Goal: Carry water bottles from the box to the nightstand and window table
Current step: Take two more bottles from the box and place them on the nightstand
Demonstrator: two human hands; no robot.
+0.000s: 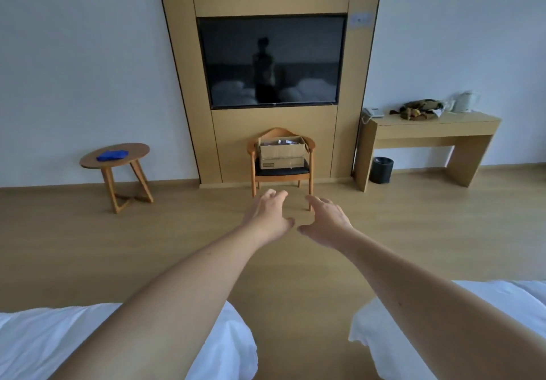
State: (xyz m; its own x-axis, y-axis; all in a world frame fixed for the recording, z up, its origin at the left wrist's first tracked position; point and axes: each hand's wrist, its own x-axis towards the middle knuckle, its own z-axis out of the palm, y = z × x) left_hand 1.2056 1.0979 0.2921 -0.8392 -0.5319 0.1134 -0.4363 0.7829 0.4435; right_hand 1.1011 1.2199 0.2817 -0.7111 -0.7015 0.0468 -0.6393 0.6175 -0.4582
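While standing in the gap between the left bed and the right bed, well apart from everything to be carried: risk of catching a shin or a hanging sheet corner on either mattress edge when stepping out or turning back with full hands.

Across the floor, on the right, a desk crowded with a phone, a heap of cloth and a kettle; not a named drop-off, so easy to mistake for one. On the left, a round table bearing a blue cloth; possibly the window table, though impossible to confirm with no window in view, and apt to let a bottle topple if set down on the cloth's edge. No nightstand in view.

Straight ahead, under the television, a chair with arms hemming in the box on its seat; seemingly stacked on a second, flatter carton, so liable to slide or tip if pulled by one flap.

Left hand and right hand stretched forward in the air, side by side, fingers loosely spread, holding nothing, far short of the box.

Inside the open top, only dark glimpses of water bottles; number and lie impossible to tell. Likely to slip from a hurried grab of several at once.
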